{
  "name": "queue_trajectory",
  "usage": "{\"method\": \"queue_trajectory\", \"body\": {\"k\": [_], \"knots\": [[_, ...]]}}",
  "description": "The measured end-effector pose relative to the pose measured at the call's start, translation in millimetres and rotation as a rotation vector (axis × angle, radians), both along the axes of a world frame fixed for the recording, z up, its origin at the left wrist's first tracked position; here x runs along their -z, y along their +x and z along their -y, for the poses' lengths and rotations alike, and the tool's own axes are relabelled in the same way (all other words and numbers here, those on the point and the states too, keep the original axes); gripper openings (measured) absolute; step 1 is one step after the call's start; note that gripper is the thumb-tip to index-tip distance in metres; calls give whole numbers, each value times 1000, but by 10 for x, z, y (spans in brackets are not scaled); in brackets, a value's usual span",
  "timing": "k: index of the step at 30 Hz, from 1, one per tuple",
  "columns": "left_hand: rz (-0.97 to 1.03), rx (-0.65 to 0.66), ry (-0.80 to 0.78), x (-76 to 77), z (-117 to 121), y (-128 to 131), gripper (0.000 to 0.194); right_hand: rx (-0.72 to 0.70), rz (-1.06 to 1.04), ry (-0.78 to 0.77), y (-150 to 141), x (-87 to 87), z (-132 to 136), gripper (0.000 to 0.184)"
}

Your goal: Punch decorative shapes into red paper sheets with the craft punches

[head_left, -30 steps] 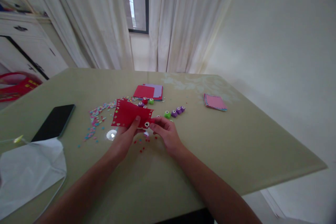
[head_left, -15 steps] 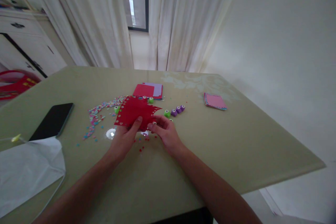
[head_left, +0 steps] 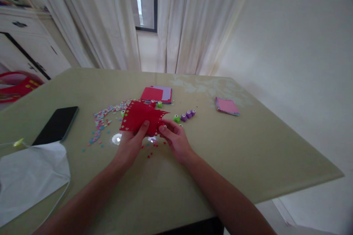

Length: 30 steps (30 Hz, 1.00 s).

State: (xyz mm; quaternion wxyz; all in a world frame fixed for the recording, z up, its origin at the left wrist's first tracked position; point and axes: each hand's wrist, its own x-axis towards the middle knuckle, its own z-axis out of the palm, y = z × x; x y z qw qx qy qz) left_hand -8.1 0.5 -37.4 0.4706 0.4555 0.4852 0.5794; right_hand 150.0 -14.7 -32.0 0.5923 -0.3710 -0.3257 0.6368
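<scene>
A sheet of red paper (head_left: 135, 115) with small shapes punched along its left and right edges is raised above the table. My left hand (head_left: 131, 144) grips its near edge, thumb on top. My right hand (head_left: 176, 140) is closed on a small red craft punch (head_left: 161, 125) at the paper's right edge; the fingers cover part of it. Just right of that hand stand a green craft punch (head_left: 176, 118) and several purple craft punches (head_left: 184, 117). Beyond the paper sit a red punch (head_left: 153, 103) and another green punch (head_left: 159, 104).
Paper confetti (head_left: 103, 114) is strewn left of the paper, with red bits (head_left: 149, 156) in front. A phone (head_left: 56, 125) and a white face mask (head_left: 33, 180) lie left. Colored paper sheets (head_left: 151, 93) lie behind; a pink punched stack (head_left: 227, 106) sits right.
My right fingers have shifted slightly at the paper's right edge, and more of the red punch shows. The left hand keeps its hold; the whole view has moved a little.
</scene>
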Motion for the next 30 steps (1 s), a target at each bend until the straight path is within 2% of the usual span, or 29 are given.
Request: {"method": "queue_trajectory", "body": {"k": [14,25,30], "knots": [[100,-1,-37,-34,19,29,49,-12,-13,8,-6,-15,6,37],[177,22,-43,-158,40,21,46,-64,-22,-28,89,-65,7,42],[275,-22,-52,-210,14,34,47,-131,-50,-25,102,-59,4,42]]}}
